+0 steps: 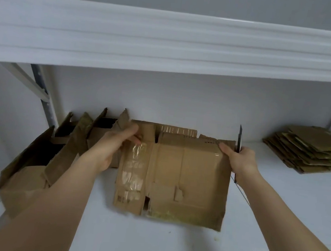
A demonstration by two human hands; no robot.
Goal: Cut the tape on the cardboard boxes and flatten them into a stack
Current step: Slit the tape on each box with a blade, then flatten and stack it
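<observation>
Flattened cardboard box (185, 175) held just above white shelf (166, 248), mid-shelf. Left hand (114, 146) grips box's upper left edge, fingers curled over it. Right hand (240, 157) pinches box's upper right corner, thumb on top, with a utility knife (239, 142) clamped upright in the same grip. Open unflattened boxes (53, 149) left of held box; stack of flattened boxes (311, 151) well to its right

In front of me a white shelf board (167, 242) runs left to right, and a second white shelf (170, 42) crosses above it. Grey slotted uprights (42, 89) stand far left and far right against the pale wall (184, 102).
</observation>
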